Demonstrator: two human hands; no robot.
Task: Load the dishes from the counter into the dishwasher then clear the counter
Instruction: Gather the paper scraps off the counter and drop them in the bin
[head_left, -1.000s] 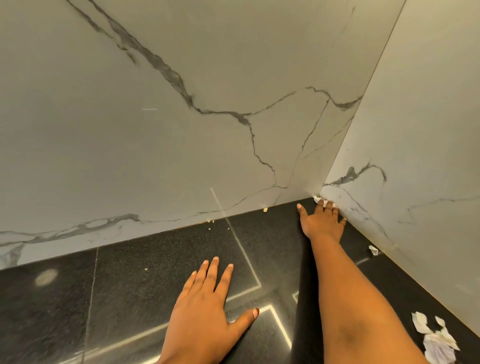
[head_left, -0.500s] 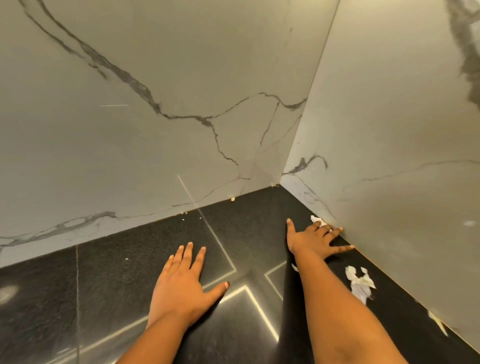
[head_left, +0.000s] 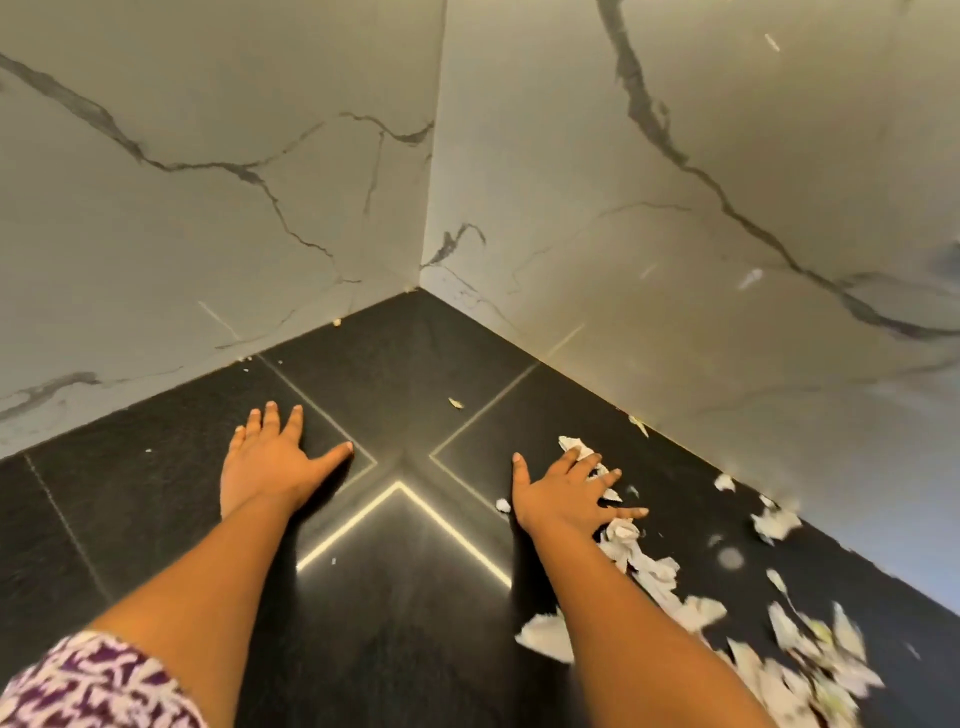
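On the black counter (head_left: 156, 519), paper scraps (head_left: 623, 532) are pinned under the flat, spread right hand (head_left: 558, 501), the left hand (head_left: 265, 462) laid open and empty; pieces further right could be scattered by hasty sweeping.

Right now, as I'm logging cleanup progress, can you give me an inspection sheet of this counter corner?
Surface: black counter, glossy, crossed by thin light lines.
Job's things: dishes, nothing seen; torn white paper scraps strewn along the right side.
Clutter: small crumb lying apart, nearer the corner.
Grips: left hand flat on bare counter, fingers straight; right hand spread flat over the scraps.
Cables: nothing seen.
Surroundings: marble walls meeting in a corner; patterned sleeve at lower left.
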